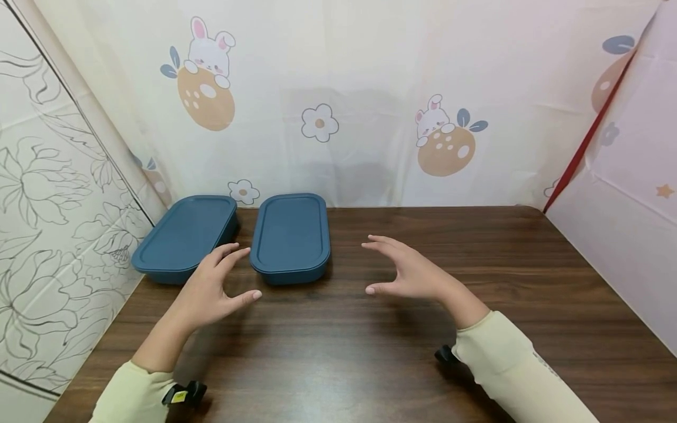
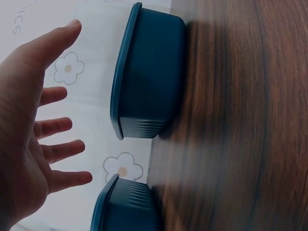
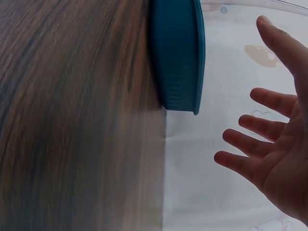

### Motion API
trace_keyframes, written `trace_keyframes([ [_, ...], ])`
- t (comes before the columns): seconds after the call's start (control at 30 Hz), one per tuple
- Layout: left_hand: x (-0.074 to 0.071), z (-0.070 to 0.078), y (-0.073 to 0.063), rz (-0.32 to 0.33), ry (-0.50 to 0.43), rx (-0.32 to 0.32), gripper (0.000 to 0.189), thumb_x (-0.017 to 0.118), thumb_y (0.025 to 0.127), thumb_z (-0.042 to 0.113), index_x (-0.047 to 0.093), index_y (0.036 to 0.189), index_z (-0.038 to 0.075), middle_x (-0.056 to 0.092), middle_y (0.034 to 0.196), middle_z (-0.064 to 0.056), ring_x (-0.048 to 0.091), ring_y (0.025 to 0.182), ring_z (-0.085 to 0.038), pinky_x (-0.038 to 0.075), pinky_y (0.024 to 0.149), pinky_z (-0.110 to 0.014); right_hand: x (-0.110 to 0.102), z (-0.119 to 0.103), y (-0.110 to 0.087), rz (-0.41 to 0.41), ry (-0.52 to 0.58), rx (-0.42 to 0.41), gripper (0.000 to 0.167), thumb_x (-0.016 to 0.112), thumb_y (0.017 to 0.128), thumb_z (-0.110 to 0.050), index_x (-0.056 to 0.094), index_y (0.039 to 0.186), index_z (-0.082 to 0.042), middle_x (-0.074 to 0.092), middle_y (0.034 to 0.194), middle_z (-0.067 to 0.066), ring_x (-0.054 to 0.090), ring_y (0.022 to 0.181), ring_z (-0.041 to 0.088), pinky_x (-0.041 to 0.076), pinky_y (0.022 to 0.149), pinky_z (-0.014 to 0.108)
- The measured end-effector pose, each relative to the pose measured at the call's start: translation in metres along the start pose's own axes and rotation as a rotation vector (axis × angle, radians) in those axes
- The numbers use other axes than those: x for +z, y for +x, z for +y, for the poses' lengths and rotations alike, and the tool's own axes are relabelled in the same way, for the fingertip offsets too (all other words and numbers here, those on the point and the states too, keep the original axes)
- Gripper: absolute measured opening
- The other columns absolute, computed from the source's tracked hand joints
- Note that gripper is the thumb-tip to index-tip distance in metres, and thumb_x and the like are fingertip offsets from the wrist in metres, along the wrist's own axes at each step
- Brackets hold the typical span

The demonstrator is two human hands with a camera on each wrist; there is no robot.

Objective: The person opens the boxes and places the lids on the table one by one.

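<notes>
Two blue lidded food containers stand at the back left of the wooden table: a left container (image 1: 185,235), set at a slant, and a right container (image 1: 291,235), nearly straight to the back edge. My left hand (image 1: 208,294) hovers in front of them with fingers spread and nothing in its grasp; its fingertips overlap the left container's near corner in the head view. To the right of the right container, my right hand (image 1: 409,273) is held in the air, fingers apart and thumb out, also holding nothing. Ribbed ends show on the containers in the left wrist view.
The dark wood table (image 1: 338,364) meets a printed curtain (image 1: 365,117) of rabbits and flowers along its back edge. A panel with line-drawn flowers (image 1: 47,194) borders the left side. A pale cloth with a red strip (image 1: 587,138) hangs at the right.
</notes>
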State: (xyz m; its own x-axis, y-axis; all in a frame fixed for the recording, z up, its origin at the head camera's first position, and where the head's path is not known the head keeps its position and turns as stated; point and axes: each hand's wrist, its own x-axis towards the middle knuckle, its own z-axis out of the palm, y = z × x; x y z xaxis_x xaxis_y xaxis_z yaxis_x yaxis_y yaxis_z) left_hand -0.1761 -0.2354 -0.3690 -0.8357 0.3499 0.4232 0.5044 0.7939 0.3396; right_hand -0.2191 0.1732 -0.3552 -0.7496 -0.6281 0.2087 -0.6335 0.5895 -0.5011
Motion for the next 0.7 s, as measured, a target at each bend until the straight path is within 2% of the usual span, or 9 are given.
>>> trace_keyframes([
  [0.23, 0.008, -0.006, 0.002, 0.023, -0.018, -0.022, 0.076, 0.08, 0.078, 0.044, 0.051, 0.138, 0.007, 0.042, 0.142, -0.02, 0.041, 0.126, -0.042, 0.038, 0.096, -0.064, 0.011, 0.003, 0.017, -0.003, 0.048, 0.03, 0.081, 0.076, 0.08, -0.051, 0.045, 0.145, -0.015, 0.036, 0.153, 0.008, 0.036, 0.138, 0.029, 0.036, 0.106, 0.054],
  [0.47, 0.018, -0.011, 0.008, 0.026, -0.077, -0.052, 0.076, 0.079, 0.079, 0.042, 0.05, 0.139, 0.005, 0.04, 0.143, -0.02, 0.04, 0.128, -0.042, 0.038, 0.096, -0.063, 0.021, 0.009, 0.032, 0.041, 0.116, 0.053, 0.083, 0.083, 0.076, -0.04, 0.046, 0.145, -0.012, 0.039, 0.151, 0.007, 0.042, 0.134, 0.027, 0.037, 0.106, 0.051],
  [0.7, 0.028, -0.017, 0.015, 0.008, -0.177, -0.141, 0.081, 0.078, 0.081, 0.044, 0.043, 0.144, 0.006, 0.036, 0.147, -0.017, 0.037, 0.131, -0.036, 0.044, 0.094, -0.058, 0.033, 0.01, 0.045, 0.067, 0.224, 0.108, 0.086, 0.084, 0.076, -0.04, 0.043, 0.147, -0.016, 0.043, 0.148, 0.007, 0.046, 0.13, 0.029, 0.04, 0.103, 0.053],
])
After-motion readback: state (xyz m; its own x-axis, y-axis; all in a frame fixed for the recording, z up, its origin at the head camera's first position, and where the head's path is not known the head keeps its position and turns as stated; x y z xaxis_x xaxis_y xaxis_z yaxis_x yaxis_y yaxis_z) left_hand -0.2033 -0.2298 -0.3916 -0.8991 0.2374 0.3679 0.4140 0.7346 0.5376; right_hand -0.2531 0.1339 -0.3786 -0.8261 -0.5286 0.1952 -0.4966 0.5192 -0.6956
